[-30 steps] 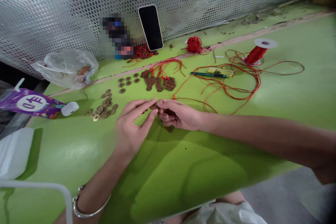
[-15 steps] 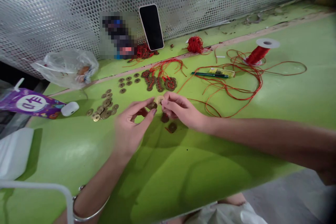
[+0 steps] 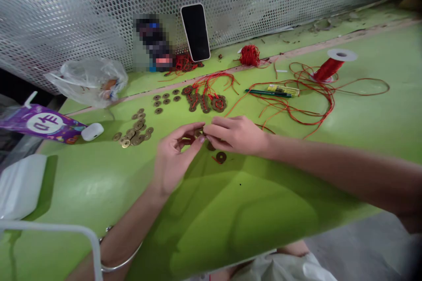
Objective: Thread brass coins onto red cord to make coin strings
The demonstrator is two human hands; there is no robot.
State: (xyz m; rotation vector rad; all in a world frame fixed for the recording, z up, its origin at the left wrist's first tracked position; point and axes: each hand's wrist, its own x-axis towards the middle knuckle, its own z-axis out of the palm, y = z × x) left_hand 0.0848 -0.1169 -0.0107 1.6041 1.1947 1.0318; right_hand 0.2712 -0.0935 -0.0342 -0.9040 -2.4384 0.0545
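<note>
My left hand pinches a brass coin between thumb and fingers, mostly covered by the fingertips. Touching it from the right, my right hand is closed at the same coins; its fingertips hide what they grip. Just below the hands lies a holed coin with a short red cord end, and another coin shows partly under my right hand. Loose coins are heaped to the left, with several more in small rows. Coins tied with red cord lie behind my hands.
A red thread spool, loose red cord, a green pen and a red cord ball are at the right and back. A phone leans on the mesh. Left are a plastic bag, purple packet and white case.
My right hand has turned and closed over the coins, covering the pale coin that showed between the hands. The whole view has shifted slightly.
</note>
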